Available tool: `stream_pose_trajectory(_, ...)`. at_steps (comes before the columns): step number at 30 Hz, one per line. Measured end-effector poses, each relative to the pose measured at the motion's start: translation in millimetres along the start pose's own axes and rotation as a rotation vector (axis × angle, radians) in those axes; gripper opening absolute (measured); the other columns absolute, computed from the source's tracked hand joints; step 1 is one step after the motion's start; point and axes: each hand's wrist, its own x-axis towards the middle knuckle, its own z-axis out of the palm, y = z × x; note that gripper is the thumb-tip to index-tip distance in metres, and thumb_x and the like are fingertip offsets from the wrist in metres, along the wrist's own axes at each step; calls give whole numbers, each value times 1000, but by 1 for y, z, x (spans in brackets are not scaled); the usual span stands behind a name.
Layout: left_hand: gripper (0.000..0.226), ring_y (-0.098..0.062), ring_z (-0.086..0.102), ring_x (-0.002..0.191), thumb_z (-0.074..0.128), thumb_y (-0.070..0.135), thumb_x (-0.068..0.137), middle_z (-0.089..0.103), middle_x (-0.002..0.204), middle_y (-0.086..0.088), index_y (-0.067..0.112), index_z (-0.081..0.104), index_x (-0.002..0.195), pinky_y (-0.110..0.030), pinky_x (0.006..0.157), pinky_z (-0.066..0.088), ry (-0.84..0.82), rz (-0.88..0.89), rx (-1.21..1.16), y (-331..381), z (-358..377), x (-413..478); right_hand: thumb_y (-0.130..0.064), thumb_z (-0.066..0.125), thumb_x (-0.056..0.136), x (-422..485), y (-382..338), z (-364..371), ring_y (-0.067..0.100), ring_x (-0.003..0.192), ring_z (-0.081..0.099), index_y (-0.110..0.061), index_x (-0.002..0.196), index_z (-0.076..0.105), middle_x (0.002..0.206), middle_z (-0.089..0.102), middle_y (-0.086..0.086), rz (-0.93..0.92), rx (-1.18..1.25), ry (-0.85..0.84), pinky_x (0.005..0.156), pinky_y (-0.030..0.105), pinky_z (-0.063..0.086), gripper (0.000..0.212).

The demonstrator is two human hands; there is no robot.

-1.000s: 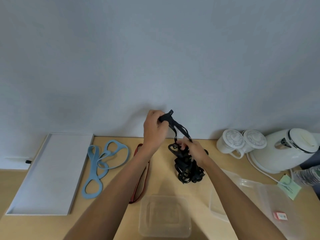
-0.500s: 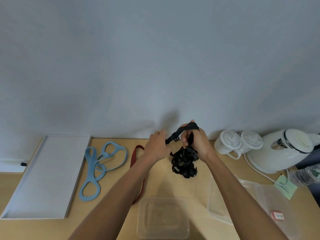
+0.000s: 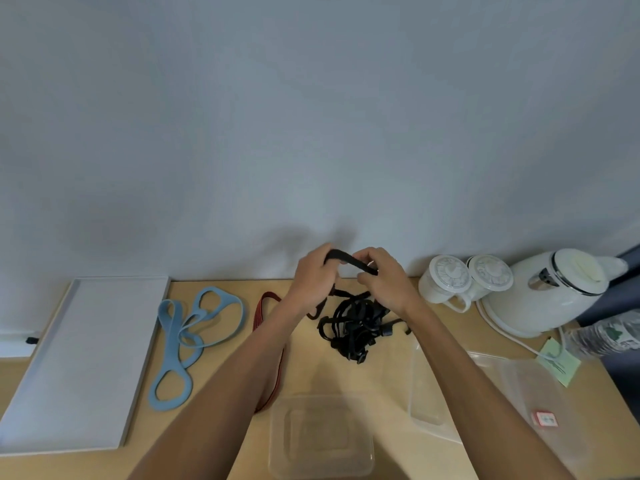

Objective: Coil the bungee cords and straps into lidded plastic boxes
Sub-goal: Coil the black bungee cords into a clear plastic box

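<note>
Both hands are raised above the table point(image 3: 304, 358), holding one black strap point(image 3: 353, 264) between them. The left hand point(image 3: 313, 278) has its fingers closed on the strap's left end; the right hand point(image 3: 386, 280) pinches the other end. The rest of the strap hangs in a tangle just below the right hand. The clear box point(image 3: 322, 438) sits nearer the viewer than the tangle, with nothing in it. Its lid point(image 3: 427, 396) lies right of the box. A red strap point(image 3: 268, 355) and a blue band point(image 3: 187, 337) lie left of the tangle.
</note>
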Motion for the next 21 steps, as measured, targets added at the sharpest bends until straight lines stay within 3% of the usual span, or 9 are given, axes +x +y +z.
stream_pose_trajectory(3, 27, -11, 43, 57, 36, 0, 92, 48, 62, 2, 16, 55, 82, -20, 54, 35, -3, 39, -49, 14, -2, -1, -2, 54, 84, 3, 11, 10, 15, 96, 55, -16, 106, 64, 108, 58, 1, 28, -162, -14, 80, 21, 42, 28)
stream_pose_trajectory(6, 31, -10, 36, 54, 36, -3, 90, 43, 59, 5, 18, 52, 74, -22, 54, 30, 11, 50, -163, 23, 0, -2, -10, 59, 85, 6, 20, 19, 13, 94, 57, -21, 84, 70, 100, 65, -5, 45, -299, 14, 86, 34, 44, 15)
stream_pose_trajectory(9, 32, -11, 34, 52, 36, -3, 89, 41, 57, 8, 17, 52, 72, -24, 52, 26, 73, 44, -250, 23, -5, -1, -17, 55, 92, 6, 29, 18, 11, 72, 53, -19, 75, 59, 77, 61, -6, 161, -216, -98, 64, 21, 40, 18)
stream_pose_trajectory(11, 30, -9, 35, 51, 39, 0, 91, 42, 57, 9, 18, 55, 73, -21, 51, 27, 128, 27, -228, 20, -10, 1, -19, 47, 97, 3, 32, 16, 15, 72, 57, -15, 82, 59, 75, 64, -6, 182, -152, -97, 56, 16, 37, 19)
stream_pose_trajectory(13, 21, -9, 37, 52, 45, 7, 93, 43, 60, 7, 14, 58, 78, -17, 48, 30, 162, 4, -137, 13, -14, 4, -20, 42, 99, -2, 32, 12, 19, 78, 61, -13, 86, 60, 78, 68, -3, 152, -38, 1, 63, 16, 42, 23)
stream_pose_trajectory(15, 14, -10, 40, 53, 48, 13, 94, 46, 65, 3, 12, 56, 83, -12, 45, 32, 163, -20, 19, 3, -16, 6, -23, 42, 99, -5, 27, 7, 19, 83, 63, -14, 89, 60, 82, 69, -2, 96, 88, 105, 75, 25, 47, 23)
stream_pose_trajectory(19, 13, -11, 50, 62, 51, 6, 89, 57, 82, 0, 17, 57, 95, -21, 56, 42, 61, -59, 180, -8, -15, 3, -22, 43, 99, -4, 9, -5, 21, 86, 63, -18, 90, 59, 83, 67, -3, -14, 193, 139, 80, 35, 50, 19)
stream_pose_trajectory(21, 26, -9, 54, 84, 54, 2, 87, 58, 102, 4, 19, 56, 107, -20, 76, 44, -66, -10, 229, -7, -9, 0, -18, 42, 99, -2, 4, -7, 24, 87, 62, -20, 90, 59, 83, 67, -2, -87, 161, 103, 83, 40, 49, 20)
